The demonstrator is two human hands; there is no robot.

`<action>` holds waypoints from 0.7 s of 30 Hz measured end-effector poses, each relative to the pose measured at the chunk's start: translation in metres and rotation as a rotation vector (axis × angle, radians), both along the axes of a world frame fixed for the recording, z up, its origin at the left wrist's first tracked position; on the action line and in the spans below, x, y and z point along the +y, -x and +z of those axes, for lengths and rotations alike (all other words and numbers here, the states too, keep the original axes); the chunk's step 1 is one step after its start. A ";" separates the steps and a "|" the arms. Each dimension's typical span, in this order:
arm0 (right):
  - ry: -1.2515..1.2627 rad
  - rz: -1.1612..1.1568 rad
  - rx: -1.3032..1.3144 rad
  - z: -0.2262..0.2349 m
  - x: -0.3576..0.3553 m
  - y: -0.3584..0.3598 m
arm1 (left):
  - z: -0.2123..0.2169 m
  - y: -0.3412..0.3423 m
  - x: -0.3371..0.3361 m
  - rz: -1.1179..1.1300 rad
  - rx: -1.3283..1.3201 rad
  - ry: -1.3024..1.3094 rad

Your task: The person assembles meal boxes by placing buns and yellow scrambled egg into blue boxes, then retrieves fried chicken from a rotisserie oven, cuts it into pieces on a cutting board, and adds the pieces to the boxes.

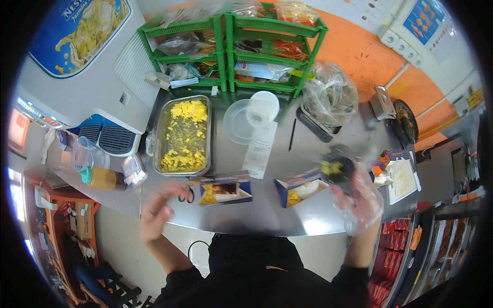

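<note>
At the bench's point(205, 218) near edge, the bare left hand point(160, 208) is loosely open, holding nothing visible; blur hides whether its fingers touch the black loops point(186, 194) beside it. The right hand point(364, 203), in a clear plastic glove that probably keeps skin off food, grips a dark bowl point(349, 170) with yellow-green bits inside, blurred. The bowl tilts, perhaps to keep its contents within view and reach.

Between the hands sit two open boxes, presumably kept close for easy filling access: the left box point(245, 199) contains yellow food and a dark-brown piece, the right box point(282, 196) a white mound and yellow food.

Beyond, a metal tray point(208, 138) holds yellow crumbles, thinner mid-tray. A clear tub point(235, 128) rests beside a white round lid point(268, 101). Farther right, a plastic bag point(331, 92) encloses something greenish. Green racks point(224, 54) behind store bagged goods, likely stacked to save bench space.
</note>
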State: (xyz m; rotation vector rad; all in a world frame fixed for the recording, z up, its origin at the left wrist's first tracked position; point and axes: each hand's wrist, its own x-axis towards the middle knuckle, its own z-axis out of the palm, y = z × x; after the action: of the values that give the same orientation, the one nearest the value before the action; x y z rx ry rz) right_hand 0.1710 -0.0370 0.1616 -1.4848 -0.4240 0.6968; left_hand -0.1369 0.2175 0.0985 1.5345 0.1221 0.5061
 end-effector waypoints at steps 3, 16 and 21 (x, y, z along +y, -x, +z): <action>0.219 0.390 0.252 0.013 0.114 0.009 | -0.039 0.023 0.055 0.686 0.311 -0.256; 0.989 0.842 -1.323 -0.178 0.450 0.096 | -0.159 0.067 0.154 0.519 0.489 -0.273; 1.060 0.969 -1.073 -0.196 0.425 0.152 | -0.169 0.070 0.159 0.534 0.463 -0.387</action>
State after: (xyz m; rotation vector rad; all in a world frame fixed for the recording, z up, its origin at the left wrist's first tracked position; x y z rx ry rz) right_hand 0.0189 0.3880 -0.0348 -2.6369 -1.8957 0.8496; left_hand -0.2066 0.3762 -0.0702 1.9864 0.8505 0.6050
